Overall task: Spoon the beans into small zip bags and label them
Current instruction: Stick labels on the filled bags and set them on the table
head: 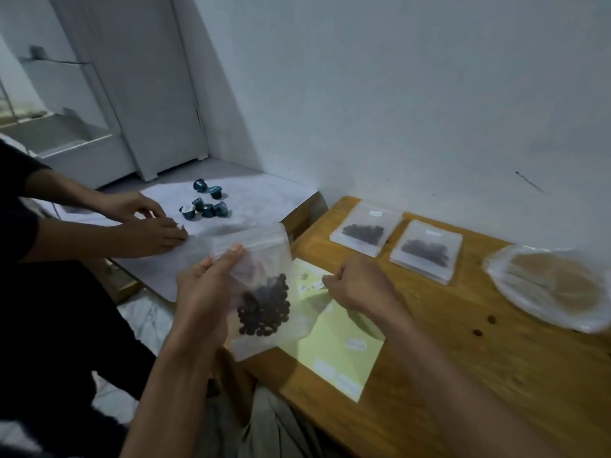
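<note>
Your left hand (pixel 201 292) pinches the filled zip bag (pixel 261 292); right hand (pixel 357 285) pinches a label at the sticker sheet (pixel 334 345): peel slowly, stick it flat

Label text (pixel 356 344) too blurred

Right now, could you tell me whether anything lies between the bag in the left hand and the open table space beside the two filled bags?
Partly. The right hand hovers over the yellow label sheet, between the held bag and the two filled bags. The wooden table past them shows only two stray beans.
</note>
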Demonstrator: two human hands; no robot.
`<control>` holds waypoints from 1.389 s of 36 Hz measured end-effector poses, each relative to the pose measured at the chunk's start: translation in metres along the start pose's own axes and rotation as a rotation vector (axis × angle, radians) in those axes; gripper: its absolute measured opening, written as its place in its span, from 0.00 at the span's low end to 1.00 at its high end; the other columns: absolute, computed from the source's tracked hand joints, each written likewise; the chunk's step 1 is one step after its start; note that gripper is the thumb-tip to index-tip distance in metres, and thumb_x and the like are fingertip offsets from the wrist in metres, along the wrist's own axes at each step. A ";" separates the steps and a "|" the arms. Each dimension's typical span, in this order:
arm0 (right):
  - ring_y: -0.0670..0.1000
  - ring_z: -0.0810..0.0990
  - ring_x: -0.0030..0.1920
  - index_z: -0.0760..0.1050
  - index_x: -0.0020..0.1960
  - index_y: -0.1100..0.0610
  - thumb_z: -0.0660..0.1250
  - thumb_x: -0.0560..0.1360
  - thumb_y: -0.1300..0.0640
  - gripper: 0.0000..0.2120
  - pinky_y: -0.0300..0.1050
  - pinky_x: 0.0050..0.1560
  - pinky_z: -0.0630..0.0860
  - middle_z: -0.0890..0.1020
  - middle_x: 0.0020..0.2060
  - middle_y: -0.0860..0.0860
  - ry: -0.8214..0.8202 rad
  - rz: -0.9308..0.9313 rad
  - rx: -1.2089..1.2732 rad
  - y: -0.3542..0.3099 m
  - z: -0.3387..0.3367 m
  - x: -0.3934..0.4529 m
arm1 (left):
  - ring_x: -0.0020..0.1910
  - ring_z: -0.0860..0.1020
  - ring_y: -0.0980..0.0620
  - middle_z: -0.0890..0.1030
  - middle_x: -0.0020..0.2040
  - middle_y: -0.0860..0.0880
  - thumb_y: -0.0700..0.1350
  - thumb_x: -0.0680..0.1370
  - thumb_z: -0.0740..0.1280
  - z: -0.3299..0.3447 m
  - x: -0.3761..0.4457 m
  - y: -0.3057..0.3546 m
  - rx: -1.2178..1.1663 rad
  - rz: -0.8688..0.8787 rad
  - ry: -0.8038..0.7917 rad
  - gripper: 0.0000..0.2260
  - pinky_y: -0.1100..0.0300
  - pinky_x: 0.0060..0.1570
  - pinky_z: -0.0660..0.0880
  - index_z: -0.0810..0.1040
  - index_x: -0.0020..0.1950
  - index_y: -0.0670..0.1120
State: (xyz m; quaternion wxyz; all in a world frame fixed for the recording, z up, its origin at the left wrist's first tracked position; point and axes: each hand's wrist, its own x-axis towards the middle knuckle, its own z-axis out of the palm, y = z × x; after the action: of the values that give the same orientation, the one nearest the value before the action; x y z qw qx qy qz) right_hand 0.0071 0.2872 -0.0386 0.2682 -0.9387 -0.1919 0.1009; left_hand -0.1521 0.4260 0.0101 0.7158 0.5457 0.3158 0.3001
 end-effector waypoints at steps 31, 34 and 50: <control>0.48 0.63 0.68 0.80 0.39 0.48 0.76 0.70 0.43 0.10 0.43 0.64 0.62 0.68 0.64 0.45 0.256 -0.147 0.441 -0.029 -0.046 -0.061 | 0.37 0.85 0.54 0.87 0.39 0.49 0.48 0.79 0.68 0.064 -0.021 0.002 -0.002 -0.091 -0.193 0.09 0.52 0.43 0.78 0.83 0.48 0.44; 0.47 0.63 0.67 0.81 0.38 0.48 0.76 0.70 0.43 0.10 0.42 0.64 0.61 0.68 0.62 0.44 0.268 -0.150 0.445 -0.026 -0.049 -0.063 | 0.38 0.85 0.54 0.87 0.39 0.50 0.48 0.79 0.68 0.070 -0.025 0.002 0.015 -0.076 -0.198 0.09 0.56 0.38 0.76 0.83 0.47 0.44; 0.46 0.77 0.55 0.70 0.54 0.45 0.82 0.65 0.50 0.25 0.48 0.57 0.79 0.78 0.54 0.46 0.233 0.003 0.793 -0.008 -0.063 -0.065 | 0.47 0.86 0.43 0.87 0.47 0.42 0.38 0.75 0.72 0.082 -0.025 -0.006 0.081 0.028 -0.316 0.10 0.44 0.50 0.81 0.82 0.56 0.38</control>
State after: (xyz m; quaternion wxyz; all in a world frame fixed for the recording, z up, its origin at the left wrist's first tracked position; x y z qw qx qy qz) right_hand -0.0362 0.2371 0.0237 0.6288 -0.7681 -0.1050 0.0606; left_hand -0.1030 0.3564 0.0245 0.7297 0.6189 0.2036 0.2075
